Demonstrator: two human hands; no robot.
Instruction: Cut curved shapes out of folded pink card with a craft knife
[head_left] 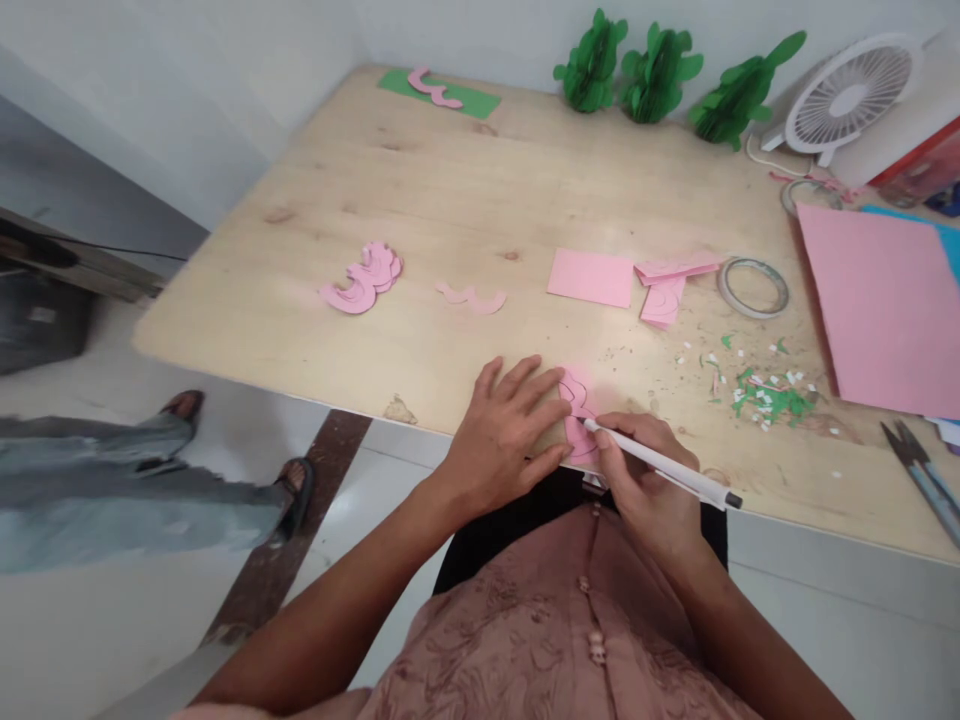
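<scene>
My right hand (651, 475) is closed around a white pen (667, 465), its tip on a small pink paper (577, 440) at the table's front edge. Curved dark outlines show on that paper. My left hand (517, 425) lies flat with fingers spread, its fingertips at the paper's left side. Left of my hands is a stack of pink scalloped cutouts (364, 280). A thinner wavy pink piece (472, 297) lies beside the stack. Beyond my right hand are a pink paper rectangle (591, 278) and some folded pink pieces (666, 290).
A tape roll (753, 288), green and white paper scraps (772, 398), pink sheets (885, 310) and scissors (922, 470) lie to the right. Green paper shapes (656, 75) and a white fan (851, 98) stand at the back. A person's legs (150, 490) show at left.
</scene>
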